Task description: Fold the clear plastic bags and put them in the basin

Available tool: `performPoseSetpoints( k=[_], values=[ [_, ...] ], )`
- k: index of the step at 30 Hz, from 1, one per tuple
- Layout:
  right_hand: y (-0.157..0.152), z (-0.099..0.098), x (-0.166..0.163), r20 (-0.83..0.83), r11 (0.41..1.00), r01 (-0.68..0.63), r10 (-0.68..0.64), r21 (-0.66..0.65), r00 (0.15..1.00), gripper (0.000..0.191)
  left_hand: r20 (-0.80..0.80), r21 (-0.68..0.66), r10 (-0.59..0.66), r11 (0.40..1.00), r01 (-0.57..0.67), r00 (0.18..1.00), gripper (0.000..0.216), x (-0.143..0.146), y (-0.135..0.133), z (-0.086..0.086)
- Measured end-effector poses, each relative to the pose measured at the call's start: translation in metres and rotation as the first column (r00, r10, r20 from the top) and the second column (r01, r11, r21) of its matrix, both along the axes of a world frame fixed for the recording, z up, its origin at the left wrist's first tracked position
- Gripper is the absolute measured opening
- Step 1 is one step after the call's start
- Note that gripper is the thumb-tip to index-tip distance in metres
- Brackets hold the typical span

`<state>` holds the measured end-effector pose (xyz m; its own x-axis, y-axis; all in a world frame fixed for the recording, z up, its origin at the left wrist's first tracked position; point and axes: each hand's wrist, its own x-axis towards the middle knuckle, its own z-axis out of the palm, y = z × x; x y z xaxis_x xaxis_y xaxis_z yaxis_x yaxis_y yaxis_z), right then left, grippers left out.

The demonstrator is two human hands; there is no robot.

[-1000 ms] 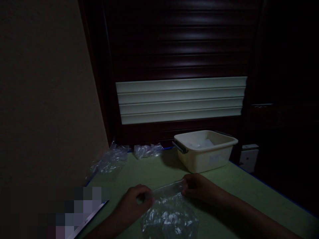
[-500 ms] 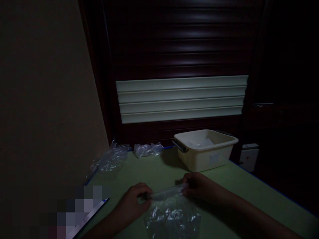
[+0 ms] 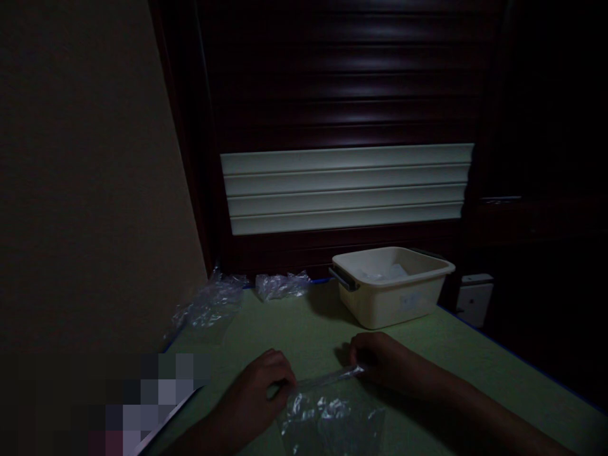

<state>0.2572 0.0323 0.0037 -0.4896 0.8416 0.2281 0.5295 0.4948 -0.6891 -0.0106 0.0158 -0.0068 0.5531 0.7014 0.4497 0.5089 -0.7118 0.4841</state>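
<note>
A clear plastic bag (image 3: 332,418) lies toward me on the green table, its top edge stretched between my two hands. My left hand (image 3: 261,396) pinches the left end of that edge between thumb and fingers. At the right end, my right hand (image 3: 387,360) is closed on the other corner, with its fingertips partly in shadow. The bag's lower part runs out of the bottom of the view. Whether anything is inside it I cannot tell in the dim light.
A cream plastic tub (image 3: 389,301) with dark handles stands at the table's back right, with clear plastic inside. Crumpled clear bags (image 3: 282,286) lie along the back edge, and more plastic bags (image 3: 213,301) rest against the wall. The green tabletop (image 3: 285,326) has a blue rim.
The bag's top edge has narrowed into a thinner strip and dropped slightly toward me. My left hand has shifted a little right and down; my right hand has moved down slightly.
</note>
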Motion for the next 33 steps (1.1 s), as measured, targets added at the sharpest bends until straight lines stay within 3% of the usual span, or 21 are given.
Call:
performPoseSetpoints(
  k=[5,11,16,18,21,24,27,33],
  values=[
    [-0.002,0.006,0.008,0.064,0.998,0.0,0.004,-0.062,0.998,0.018,-0.079,0.088,-0.011,0.996,0.018,0.997,0.023,0.002,-0.004,0.004],
    [-0.006,0.014,0.011,0.084,0.97,0.162,-0.179,0.179,0.98,0.026,-0.191,0.181,0.004,0.983,0.031,0.982,0.024,0.004,-0.01,0.011],
    [-0.031,0.03,-0.012,0.056,0.983,-0.038,0.028,0.179,0.998,0.022,-0.321,0.246,0.033,0.968,0.049,0.946,0.028,0.004,-0.013,0.014],
    [-0.039,0.034,-0.018,0.114,0.983,-0.125,0.11,0.137,0.987,0.014,-0.339,0.254,0.035,0.966,0.055,0.94,0.027,0.004,-0.014,0.014],
    [-0.043,0.038,-0.021,0.228,0.976,-0.203,0.182,0.073,0.957,0.019,-0.321,0.235,0.032,0.971,0.047,0.946,0.027,0.003,-0.013,0.012],
    [-0.041,0.04,-0.02,0.285,0.973,-0.223,0.197,0.063,0.938,0.012,-0.287,0.199,0.037,0.98,0.021,0.957,0.025,0.002,-0.012,0.007],
    [-0.039,0.039,-0.019,0.287,0.969,-0.226,0.19,0.098,0.939,0.019,-0.26,0.18,0.03,0.983,0.018,0.965,0.023,0.002,-0.012,0.006],
    [-0.037,0.033,-0.019,0.268,0.963,-0.221,0.175,0.155,0.948,0.028,-0.168,0.174,0.042,0.985,-0.012,0.985,0.033,0.003,-0.022,0.022]
  ],
)
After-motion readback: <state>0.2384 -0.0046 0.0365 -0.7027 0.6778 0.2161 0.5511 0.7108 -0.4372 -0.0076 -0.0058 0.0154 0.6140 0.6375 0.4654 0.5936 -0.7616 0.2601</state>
